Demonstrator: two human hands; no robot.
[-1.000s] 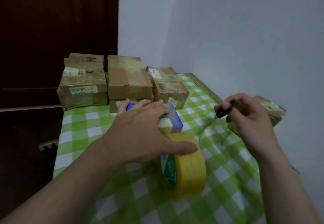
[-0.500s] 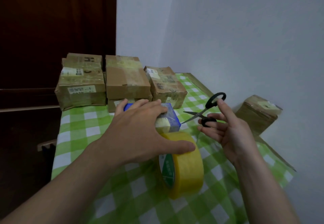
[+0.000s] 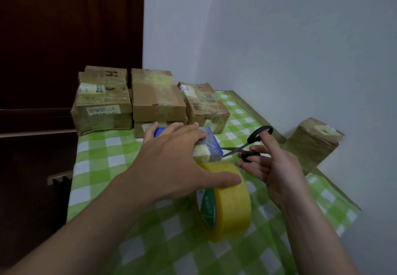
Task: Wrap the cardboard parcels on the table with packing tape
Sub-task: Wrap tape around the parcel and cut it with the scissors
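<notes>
My left hand (image 3: 171,165) lies over a small blue parcel (image 3: 209,145) at the middle of the table, fingers spread on its top and thumb pressing on a big roll of yellow packing tape (image 3: 227,201) that stands on edge just in front. My right hand (image 3: 272,167) holds black-handled scissors (image 3: 249,143) with fingers through the loops. The blades point left at the parcel's right corner, where the tape runs to the roll. Most of the parcel is hidden under my hand.
Several taped cardboard boxes (image 3: 156,100) are stacked along the far edge of the green checked tablecloth (image 3: 103,158). Another taped box (image 3: 311,143) sits at the right edge against the white wall. A dark wooden door stands behind on the left.
My right hand has lifted the scissors off the cloth, turned them and brought the blades left to the parcel's corner. My left hand has stayed on the parcel and roll.
</notes>
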